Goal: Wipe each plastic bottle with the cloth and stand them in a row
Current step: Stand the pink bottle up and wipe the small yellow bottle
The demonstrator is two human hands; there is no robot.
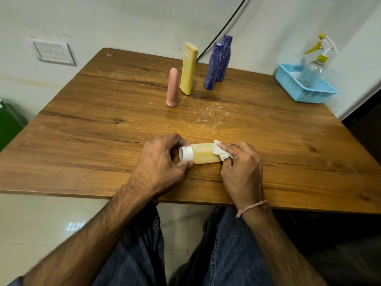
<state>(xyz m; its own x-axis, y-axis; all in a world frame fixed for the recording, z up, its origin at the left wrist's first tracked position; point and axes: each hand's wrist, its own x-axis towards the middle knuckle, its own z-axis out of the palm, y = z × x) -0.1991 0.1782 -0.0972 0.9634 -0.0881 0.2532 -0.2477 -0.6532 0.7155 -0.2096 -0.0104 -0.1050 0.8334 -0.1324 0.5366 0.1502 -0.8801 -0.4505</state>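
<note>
A small amber bottle (204, 154) with a white cap lies on its side near the table's front edge. My left hand (162, 159) grips its cap end between thumb and fingers. My right hand (241, 166) holds a white cloth (221, 151) pressed against the bottle's base end. Farther back stand a pink bottle (172, 87), a tall yellow bottle (188, 69) and two dark blue bottles (212, 67), (224, 56), all upright, the rear blue one partly hidden.
The wooden table (103, 131) bears white scratch marks at its middle. A blue plastic basket (305, 87) holding a clear spray bottle (315, 65) sits at the back right corner. A black cable runs down the wall behind the bottles.
</note>
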